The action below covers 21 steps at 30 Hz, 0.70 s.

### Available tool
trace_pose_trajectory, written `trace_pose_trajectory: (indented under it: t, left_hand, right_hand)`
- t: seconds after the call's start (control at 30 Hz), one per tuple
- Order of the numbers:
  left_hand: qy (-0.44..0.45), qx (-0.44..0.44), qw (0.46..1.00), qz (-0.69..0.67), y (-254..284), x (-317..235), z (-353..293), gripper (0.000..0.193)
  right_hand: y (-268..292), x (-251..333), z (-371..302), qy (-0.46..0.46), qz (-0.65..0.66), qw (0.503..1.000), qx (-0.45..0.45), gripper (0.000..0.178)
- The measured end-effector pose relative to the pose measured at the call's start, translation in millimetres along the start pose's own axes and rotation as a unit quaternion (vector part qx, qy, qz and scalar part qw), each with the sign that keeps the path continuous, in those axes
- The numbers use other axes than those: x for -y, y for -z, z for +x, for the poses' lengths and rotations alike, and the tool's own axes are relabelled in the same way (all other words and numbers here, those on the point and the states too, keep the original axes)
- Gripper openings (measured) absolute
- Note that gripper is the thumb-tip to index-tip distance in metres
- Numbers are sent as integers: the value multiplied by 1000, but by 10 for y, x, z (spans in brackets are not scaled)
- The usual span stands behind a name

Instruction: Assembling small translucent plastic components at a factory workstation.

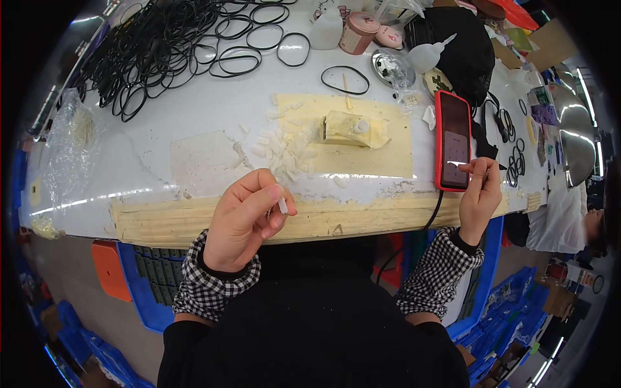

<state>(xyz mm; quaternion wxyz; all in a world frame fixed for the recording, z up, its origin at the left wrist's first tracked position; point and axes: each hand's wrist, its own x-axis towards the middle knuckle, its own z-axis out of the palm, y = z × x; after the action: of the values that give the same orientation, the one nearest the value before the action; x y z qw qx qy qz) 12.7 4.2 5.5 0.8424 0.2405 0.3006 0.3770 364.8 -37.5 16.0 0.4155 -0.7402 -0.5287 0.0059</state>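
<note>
A small white strip (283,205) is pinched between the thumb and fingers of my left hand (242,216), just above the table's front edge. My right hand (482,187) is at the lower right corner of a phone (455,142) in a red case. Its thumb and fingers are drawn together over the screen; what they hold, if anything, is too small to make out. Beyond my left hand lies a loose pile of pale strips (284,152). A small block wrapped in yellowish tape (352,129) sits on a yellow sheet (394,155).
Black rubber loops (155,52) heap at the far left, with a single loop (345,79) nearer the middle. Squeeze bottles (325,29), a pink tub (359,32) and a black bag (453,48) stand at the back. Tape (174,220) covers the front edge. A cable runs from the phone.
</note>
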Motion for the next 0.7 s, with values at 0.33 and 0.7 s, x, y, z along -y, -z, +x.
trace_pose_trajectory:
  t: [0.33,0.7]
  left_hand:
    - [2,-1,1000,2,-11,2,7,15]
    - [-21,-35,999,-5,12,-58,9,14]
  right_hand:
    - [-42,10,6,5,10,999,-37,23]
    - [-39,14,15,-14,-36,998,-49,26]
